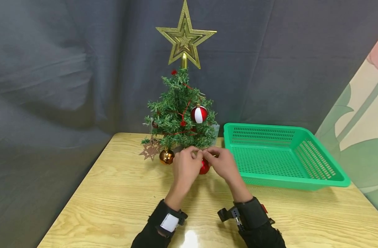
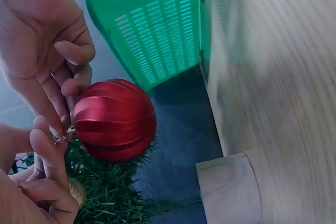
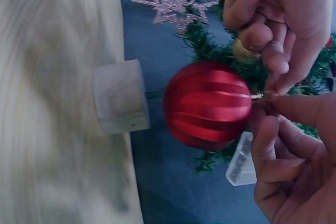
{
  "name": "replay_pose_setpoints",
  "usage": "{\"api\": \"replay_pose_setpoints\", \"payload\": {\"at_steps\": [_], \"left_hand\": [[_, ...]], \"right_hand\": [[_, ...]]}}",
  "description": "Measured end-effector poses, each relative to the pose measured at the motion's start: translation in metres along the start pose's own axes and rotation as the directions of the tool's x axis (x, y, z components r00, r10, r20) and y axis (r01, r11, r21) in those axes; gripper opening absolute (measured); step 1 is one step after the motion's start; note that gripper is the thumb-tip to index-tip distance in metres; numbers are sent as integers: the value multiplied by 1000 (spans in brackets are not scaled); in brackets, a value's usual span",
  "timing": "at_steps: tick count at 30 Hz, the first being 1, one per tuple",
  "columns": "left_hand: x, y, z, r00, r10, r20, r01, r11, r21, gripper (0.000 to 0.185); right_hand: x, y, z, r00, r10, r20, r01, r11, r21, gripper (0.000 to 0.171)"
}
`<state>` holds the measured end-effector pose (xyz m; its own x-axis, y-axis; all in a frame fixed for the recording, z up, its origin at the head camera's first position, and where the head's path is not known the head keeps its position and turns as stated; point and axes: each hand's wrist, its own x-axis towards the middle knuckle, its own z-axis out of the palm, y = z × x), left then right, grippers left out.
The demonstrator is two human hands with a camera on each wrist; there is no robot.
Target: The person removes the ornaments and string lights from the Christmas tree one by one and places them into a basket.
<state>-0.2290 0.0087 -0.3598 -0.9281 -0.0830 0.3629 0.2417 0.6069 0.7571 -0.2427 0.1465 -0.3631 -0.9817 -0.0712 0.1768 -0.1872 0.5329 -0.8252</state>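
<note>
Worktop (image 1: 120,203): pale wood-grain board, glossy, bright reflection near the front edge between the two wrists. Behind and left of the hands: dark grey cloth backdrop (image 1: 58,69), creased, hanging past the worktop edge. Far right of the right hand: slanted panel (image 1: 362,117) with pale green and pink leaf pattern, cut off by the frame.

Left hand (image 1: 185,166) and right hand (image 1: 222,163): raised close together just above the worktop, fingertips meeting; both pinching the small metal loop at the cap of a ribbed red bauble (image 1: 204,167). Bauble hanging between and just below the two hands, mostly hidden by them in the head view, plain in both wrist views (image 2: 114,120) (image 3: 208,104).

Directly beyond the hands: small artificial Christmas tree (image 1: 179,117), gold star topper (image 1: 185,36), red-and-white ball (image 1: 198,114) above the right hand, red bead string. Beyond the left hand, on low branches: gold ball (image 1: 166,156) and glitter snowflake (image 1: 150,149). Round wooden tree base (image 3: 121,97) seen only in the wrist views.

Right of the right hand, near: green perforated plastic basket (image 1: 282,156).

Both wrists: black sleeves with strapped camera mounts, forearms cut off at the bottom edge.

Hard to make out: whether the loop is hooked on a branch; small clear piece (image 3: 241,163) below the bauble, unidentifiable; worktop blurred in both wrist views.
</note>
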Motion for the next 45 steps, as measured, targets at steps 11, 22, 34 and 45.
{"api": "replay_pose_setpoints", "payload": {"at_steps": [11,22,34,45], "left_hand": [[-3,7,-7,1000,24,-7,-24,999,-40,19],[-4,12,-11,990,136,-24,-138,980,-142,16],[-4,16,-12,972,232,-42,-235,962,-142,14],[-5,16,-13,971,236,24,-231,963,-138,11]], "right_hand": [[-7,-10,-9,998,30,-63,-30,1000,1,23],[-10,-17,-14,995,8,-103,-4,999,40,23],[-18,-23,-30,994,-65,-92,64,998,-22,27],[-22,-25,-36,989,-115,-89,108,991,-78,20]]}}
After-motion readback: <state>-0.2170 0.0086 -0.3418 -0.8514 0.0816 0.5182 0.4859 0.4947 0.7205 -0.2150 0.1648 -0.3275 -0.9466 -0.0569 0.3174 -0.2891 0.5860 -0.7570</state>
